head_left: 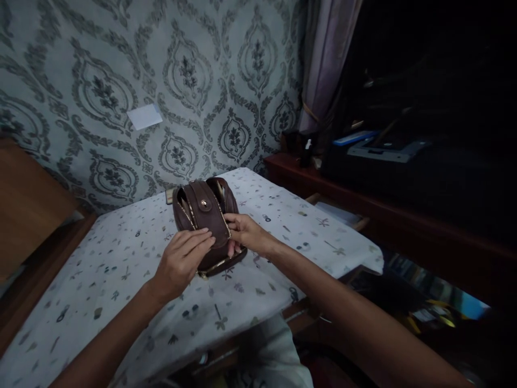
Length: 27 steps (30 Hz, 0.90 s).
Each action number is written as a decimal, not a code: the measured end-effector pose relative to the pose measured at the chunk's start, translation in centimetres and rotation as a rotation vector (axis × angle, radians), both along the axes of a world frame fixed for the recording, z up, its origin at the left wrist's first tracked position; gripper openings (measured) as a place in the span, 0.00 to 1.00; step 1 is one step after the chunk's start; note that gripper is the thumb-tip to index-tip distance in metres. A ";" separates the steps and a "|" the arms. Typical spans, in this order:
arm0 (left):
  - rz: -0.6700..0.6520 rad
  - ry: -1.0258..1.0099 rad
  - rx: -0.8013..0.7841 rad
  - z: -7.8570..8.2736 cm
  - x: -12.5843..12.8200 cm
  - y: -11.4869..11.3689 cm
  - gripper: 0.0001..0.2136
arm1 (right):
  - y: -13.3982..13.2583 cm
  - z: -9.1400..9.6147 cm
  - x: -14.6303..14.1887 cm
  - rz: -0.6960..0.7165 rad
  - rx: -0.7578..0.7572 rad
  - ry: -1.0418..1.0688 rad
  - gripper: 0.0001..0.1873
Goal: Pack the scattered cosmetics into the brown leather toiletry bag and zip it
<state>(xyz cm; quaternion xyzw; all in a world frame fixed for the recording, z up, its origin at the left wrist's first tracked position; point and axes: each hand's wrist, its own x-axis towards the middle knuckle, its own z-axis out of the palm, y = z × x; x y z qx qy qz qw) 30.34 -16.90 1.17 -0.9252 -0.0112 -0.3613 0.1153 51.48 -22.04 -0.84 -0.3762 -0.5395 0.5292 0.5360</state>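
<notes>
A dark brown leather handbag (pixel 214 234) with gold zips and a round gold clasp rests on the cloth-covered table. Its zipped side compartments gape, and pale items show inside the rear right one. My left hand (pixel 183 258) lies over the front left of the bag, its fingers stretched out flat on the leather. At the right edge my right hand (pixel 246 234) grips the bag beside the zip, with its lower fingertips in the front opening. Whether those fingertips touch anything inside is hidden.
The table (pixel 137 269) wears a white patterned cloth. A small card-like item (pixel 169 196) lies behind the bag. An open drawer (pixel 339 213) juts out at the right, below a dark red ledge (pixel 291 167). A brown wooden panel (pixel 28 210) stands at the left.
</notes>
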 end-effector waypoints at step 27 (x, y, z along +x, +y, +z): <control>0.230 0.171 0.364 0.4 0.3 -1.6 0.17 | -0.5 -0.4 -0.2 -0.048 0.039 0.057 0.21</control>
